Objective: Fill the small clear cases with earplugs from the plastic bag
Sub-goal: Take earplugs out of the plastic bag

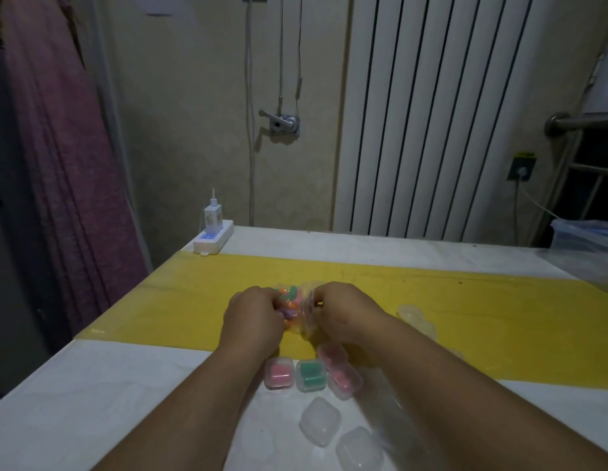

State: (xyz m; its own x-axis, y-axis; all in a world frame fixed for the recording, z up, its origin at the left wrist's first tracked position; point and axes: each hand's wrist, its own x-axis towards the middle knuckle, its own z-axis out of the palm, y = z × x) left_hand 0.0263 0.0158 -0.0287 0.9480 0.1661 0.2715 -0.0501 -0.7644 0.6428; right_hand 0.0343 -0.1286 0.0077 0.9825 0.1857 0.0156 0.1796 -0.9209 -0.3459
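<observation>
1. gripping the plastic bag [306, 316] from its left side, the left hand [253, 317] had its fingers curled into the film.
2. the right hand [345, 309] pinched the bag's crumpled right edge between thumb and fingers.
3. the bag sat between both hands over the yellow mat [466, 307], and mixed-colour earplugs [290, 297] showed through it.
4. just nearer the person, on the white table [92, 402], a pink-filled case [278, 372] touched a green-filled case [311, 375].
5. a second pink case [343, 377] lay tilted beside the green one, partly under the right wrist.
6. two empty clear cases [319, 421] lay closed between the forearms, nearer still.
7. pale blurred cases [415, 316] lay on the mat to the right of the right forearm; i could not tell their contents.
8. a power strip [214, 241] holding a charger [212, 215] sat at the table's far left corner.
</observation>
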